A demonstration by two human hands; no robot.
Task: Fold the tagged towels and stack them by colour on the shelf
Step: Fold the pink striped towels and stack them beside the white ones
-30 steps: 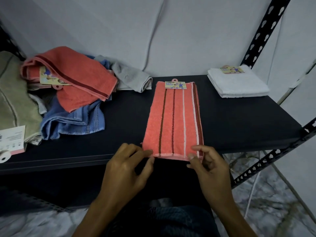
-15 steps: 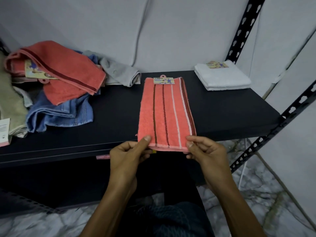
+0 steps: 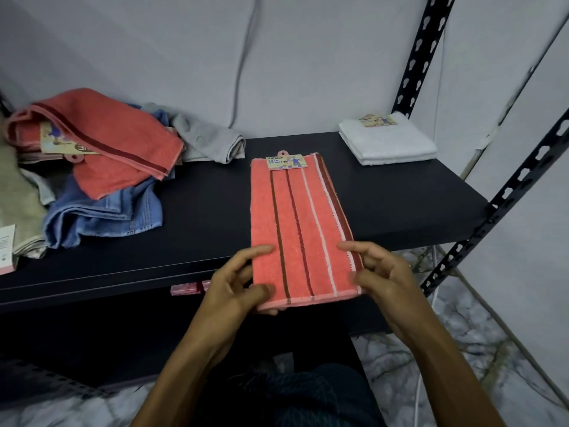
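Hands, my left hand and right hand, are pinching the near corners of the coral striped terry towel on the black shelf.

The near end of the coral striped towel now lifts off the front edge of the shelf, where a second ago it lay flat against that edge. The left hand shifts from a fingertip pinch at the towel's near left corner to a fuller hold, thumb on top, fingers beneath. The right hand likewise moves further onto the towel's near right corner, one finger stretched across its top face.
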